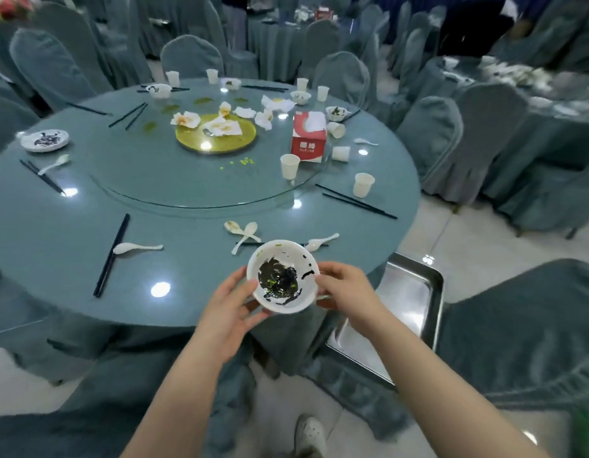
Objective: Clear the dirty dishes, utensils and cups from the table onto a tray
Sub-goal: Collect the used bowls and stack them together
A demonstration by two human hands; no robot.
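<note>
The round bench (71,259) fills the upper and middle frame, its glass turntable (174,180) carrying a gold disc (220,140) strewn with crumpled napkins (187,119) and a red tissue box (308,137) to its right. At lower right of centre, beside the bench edge on what looks like a covered chair, sits my steel tray (415,292); the part of it I can see holds nothing, so I judge the clearing barely begun. Left to collect: a soiled plate (45,139) at the left edge, small bowls (159,90) along the far rim, paper cups (289,166) scattered over the right half, black chopsticks (111,254) in several pairs, and white spoons (137,247) near the front edge. One item is in hand: the white bowl (283,280), smeared with dark residue, held over the near edge of the bench, just left of the tray. My left hand (230,312) cups its lower left side, fingers (245,290) curled against the wall and under the base. My right hand (346,289) grips the right rim, thumb on the lip; its other fingers are hidden behind the bowl. The bowl sits level between both hands, apart from the tray.
</note>
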